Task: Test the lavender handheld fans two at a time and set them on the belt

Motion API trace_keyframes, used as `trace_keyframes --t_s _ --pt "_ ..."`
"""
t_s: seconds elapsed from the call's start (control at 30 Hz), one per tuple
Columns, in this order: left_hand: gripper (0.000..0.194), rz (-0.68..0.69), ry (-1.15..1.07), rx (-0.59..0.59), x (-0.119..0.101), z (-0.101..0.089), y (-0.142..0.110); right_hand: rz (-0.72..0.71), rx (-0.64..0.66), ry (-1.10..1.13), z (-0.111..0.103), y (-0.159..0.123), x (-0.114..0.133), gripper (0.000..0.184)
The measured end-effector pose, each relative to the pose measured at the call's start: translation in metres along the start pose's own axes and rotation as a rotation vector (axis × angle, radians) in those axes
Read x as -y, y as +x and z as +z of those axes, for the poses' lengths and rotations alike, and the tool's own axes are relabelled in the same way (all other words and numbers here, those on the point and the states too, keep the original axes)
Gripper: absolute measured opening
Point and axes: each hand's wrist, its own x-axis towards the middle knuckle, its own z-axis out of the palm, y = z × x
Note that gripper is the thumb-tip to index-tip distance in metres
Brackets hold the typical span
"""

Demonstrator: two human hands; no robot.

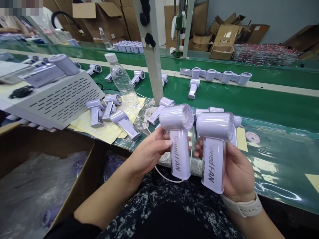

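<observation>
My left hand (154,147) is closed round the handle of a lilac handheld fan (179,152) marked "Speed FAN". A second handheld fan (213,162) of the same kind is gripped in my right hand (239,171), side by side with the first. Both fans are upright with their lettering towards me, held above the near edge of the bench. Behind them more lilac fans (161,109) lie on the bench, partly hidden. A white cable (169,179) hangs in a loop below the left fan.
Several fans (124,124) rest on yellow paper (104,132) beside a vented metal box (64,96). A clear bottle (122,78) stands near a metal post (152,49). More fans lie along the green conveyor (269,99). A carton with plastic bags (77,189) sits lower left.
</observation>
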Motion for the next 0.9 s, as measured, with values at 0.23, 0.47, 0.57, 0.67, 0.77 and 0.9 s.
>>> trace_keyframes --t_s 0.23,0.47,0.57,0.67,0.77,0.9 --pt "0.063 -0.031 0.179 -0.003 0.0 -0.011 -0.003 -0.022 -0.135 -0.034 0.001 0.003 -0.009 0.03" --pt "0.076 -0.076 0.293 0.028 -0.004 -0.011 -0.004 -0.05 -0.167 -0.159 -0.003 0.009 -0.018 0.036" --pt "0.063 0.107 0.557 0.065 -0.011 -0.013 -0.009 -0.225 -0.028 -0.31 -0.011 0.003 -0.01 0.036" --pt "0.04 0.627 0.957 0.169 -0.01 -0.017 -0.012 -0.485 0.242 -0.686 -0.018 -0.009 0.004 0.048" --pt "0.025 1.079 1.214 0.167 0.002 -0.021 -0.008 -0.689 0.476 -0.929 -0.023 -0.015 0.012 0.049" --pt "0.037 1.182 1.084 0.191 0.014 -0.024 -0.002 -0.791 0.56 -1.02 -0.032 -0.012 0.018 0.076"
